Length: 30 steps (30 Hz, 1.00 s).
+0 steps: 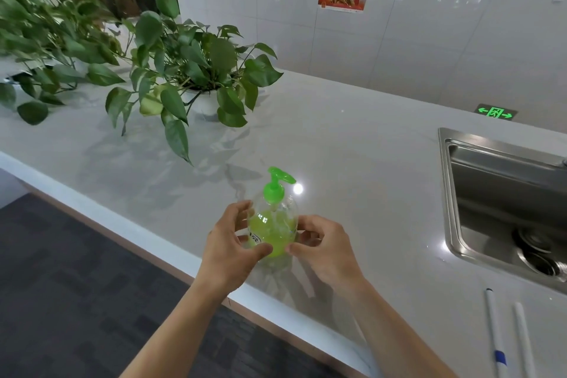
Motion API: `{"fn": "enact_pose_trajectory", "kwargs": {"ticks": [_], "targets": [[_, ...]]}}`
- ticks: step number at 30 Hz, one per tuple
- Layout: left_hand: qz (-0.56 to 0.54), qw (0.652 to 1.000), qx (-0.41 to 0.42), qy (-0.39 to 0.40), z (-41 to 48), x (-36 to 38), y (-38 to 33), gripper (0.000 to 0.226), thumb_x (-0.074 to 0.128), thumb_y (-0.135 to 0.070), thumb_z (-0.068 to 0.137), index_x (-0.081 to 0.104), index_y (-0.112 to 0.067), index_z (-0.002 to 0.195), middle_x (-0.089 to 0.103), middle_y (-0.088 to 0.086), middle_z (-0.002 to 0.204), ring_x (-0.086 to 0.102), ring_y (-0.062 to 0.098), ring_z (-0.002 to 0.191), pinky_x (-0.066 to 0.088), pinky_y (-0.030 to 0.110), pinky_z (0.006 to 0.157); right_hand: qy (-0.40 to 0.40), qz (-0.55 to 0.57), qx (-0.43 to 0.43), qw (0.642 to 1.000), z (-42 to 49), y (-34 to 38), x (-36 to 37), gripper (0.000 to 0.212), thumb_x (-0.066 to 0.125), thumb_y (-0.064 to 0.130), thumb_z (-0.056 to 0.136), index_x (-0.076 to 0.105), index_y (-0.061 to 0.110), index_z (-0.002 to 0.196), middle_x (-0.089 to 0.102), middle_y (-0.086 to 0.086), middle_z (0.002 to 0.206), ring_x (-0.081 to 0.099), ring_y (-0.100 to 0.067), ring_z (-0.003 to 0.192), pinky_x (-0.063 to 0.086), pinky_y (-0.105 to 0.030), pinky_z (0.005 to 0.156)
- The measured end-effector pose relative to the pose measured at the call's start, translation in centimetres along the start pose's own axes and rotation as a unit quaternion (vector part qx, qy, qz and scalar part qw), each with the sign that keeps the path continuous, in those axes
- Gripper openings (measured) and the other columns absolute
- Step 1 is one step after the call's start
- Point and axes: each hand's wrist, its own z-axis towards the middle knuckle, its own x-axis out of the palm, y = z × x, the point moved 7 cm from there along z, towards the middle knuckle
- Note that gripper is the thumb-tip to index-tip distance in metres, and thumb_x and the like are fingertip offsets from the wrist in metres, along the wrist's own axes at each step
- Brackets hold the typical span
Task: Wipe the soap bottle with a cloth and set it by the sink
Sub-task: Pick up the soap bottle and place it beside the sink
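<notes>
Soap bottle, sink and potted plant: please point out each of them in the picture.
Soap bottle (274, 230): head view, on the clear body with green soap.
Sink (446, 193): head view, on the left steel rim.
Potted plant (206, 103): head view, on the white pot.

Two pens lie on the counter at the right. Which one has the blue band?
The left pen, the one with the dark tip nearer the sink, carries a blue band low on its barrel. The right pen beside it looks plain white.
</notes>
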Motion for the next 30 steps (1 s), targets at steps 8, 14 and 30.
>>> {"fn": "enact_pose_trajectory", "kwargs": {"ticks": [8,14,30], "targets": [[-0.012,0.999,0.031,0.008,0.5,1.2,-2.7,0.078,0.088,-0.002,0.068,0.054,-0.022,0.136,0.068,-0.006,0.121,0.064,0.010,0.115,0.055,0.039,0.100,-0.033,0.019,-0.021,0.999,0.1,1.5,-2.8,0.039,0.086,0.006,0.069,0.077,0.020,0.105,0.078,0.006,0.099,0.064,-0.010,0.083,0.054,-0.032,0.077],[-0.019,0.998,0.050,0.024,1.7,4.3,-5.2,0.079,0.088,-0.001,0.068,0.053,-0.017,0.138,0.067,0.000,0.122,0.065,0.015,0.116,0.056,0.039,0.098,-0.055,0.027,-0.023,0.998,0.2,1.9,-6.5,0.040,0.083,0.006,0.074,0.075,0.019,0.110,0.076,0.007,0.103,0.064,-0.010,0.086,0.053,-0.027,0.077],[-0.027,0.989,0.099,0.103,6.1,17.8,-11.7,0.081,0.091,-0.002,0.067,0.053,-0.017,0.137,0.065,0.003,0.126,0.067,0.015,0.111,0.059,0.042,0.094,-0.165,0.044,-0.003,0.985,2.6,-1.3,-20.0,0.046,0.081,0.002,0.078,0.071,0.011,0.122,0.073,-0.007,0.113,0.066,-0.025,0.104,0.058,-0.038,0.093]]}}
